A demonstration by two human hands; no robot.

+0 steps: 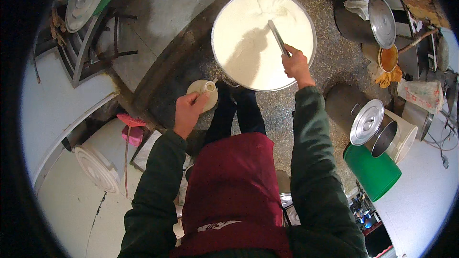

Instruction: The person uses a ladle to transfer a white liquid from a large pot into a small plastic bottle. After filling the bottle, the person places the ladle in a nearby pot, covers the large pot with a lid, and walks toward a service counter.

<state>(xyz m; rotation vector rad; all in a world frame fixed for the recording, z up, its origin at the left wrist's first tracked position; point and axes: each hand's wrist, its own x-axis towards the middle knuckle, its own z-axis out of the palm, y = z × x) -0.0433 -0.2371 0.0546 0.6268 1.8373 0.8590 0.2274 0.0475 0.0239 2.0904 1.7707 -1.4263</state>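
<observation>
A large metal pot (246, 38) full of thick cream-coloured mixture stands ahead of me, its surface showing swirls and a shadow. My right hand (296, 66) is closed round the handle of a long metal utensil (276, 33), whose far end reaches onto the mixture. Below and left of the pot, my left hand (189, 112) has its fingers closed on a pale plastic jug (206, 103) near its round neck.
Lidded metal pots (367, 122), a green drum (370, 174) and an orange-topped bucket (387, 58) stand on the right. To the left are a raised ledge (126, 67), a black metal stand (93, 55), a white barrel (98, 165) and a pink container (133, 136).
</observation>
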